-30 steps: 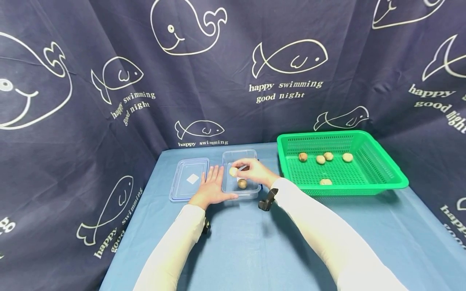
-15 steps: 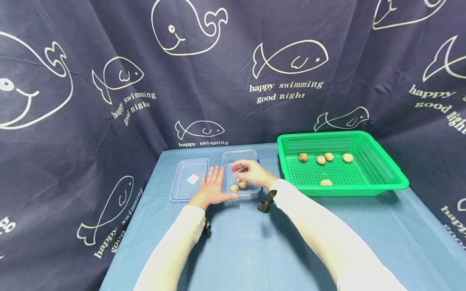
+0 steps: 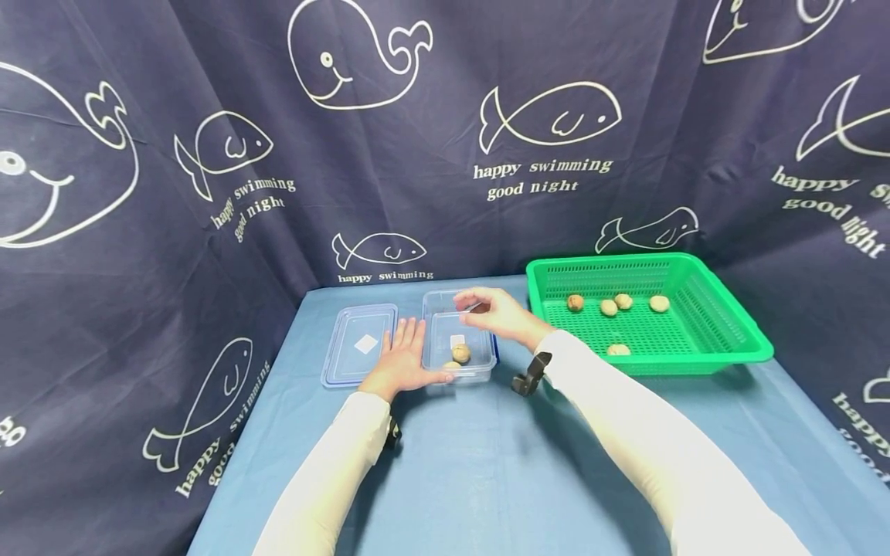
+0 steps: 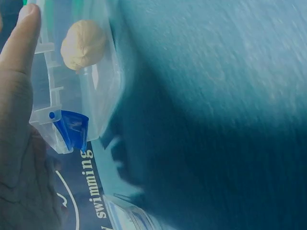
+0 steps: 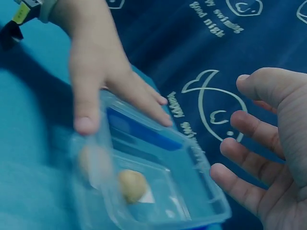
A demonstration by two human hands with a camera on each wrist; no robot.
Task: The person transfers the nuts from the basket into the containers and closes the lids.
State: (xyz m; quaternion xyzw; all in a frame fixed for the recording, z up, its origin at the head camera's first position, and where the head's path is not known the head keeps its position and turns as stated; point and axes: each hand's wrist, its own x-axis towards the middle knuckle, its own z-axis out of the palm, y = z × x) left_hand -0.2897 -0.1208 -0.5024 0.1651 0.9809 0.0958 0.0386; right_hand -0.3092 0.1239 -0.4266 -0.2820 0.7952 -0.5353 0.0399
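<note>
My left hand (image 3: pixel 402 367) lies with straight fingers along the left side of a clear plastic box (image 3: pixel 439 340), its thumb at the near rim. Two walnuts are inside: one walnut (image 3: pixel 461 353) near the middle of the front half, another walnut (image 3: pixel 452 366) against the front wall. The left wrist view shows a pale walnut (image 4: pixel 84 44) through the box wall. Above the box's right side, my right hand (image 3: pixel 504 315) has its fingers loosely bent and apart; nothing is between thumb and fingertips in the right wrist view.
A green basket (image 3: pixel 657 359) stands to the right, holding several walnuts (image 3: pixel 608 307). Left of the box, a clear lid (image 3: pixel 348 340) with a blue edge lies on the blue tablecloth (image 3: pixel 459 479). A dark printed curtain (image 3: pixel 445 216) hangs behind.
My right hand let go of a walnut, which now lies at the front of the box. That hand then rose and moved right. My left hand stayed in place.
</note>
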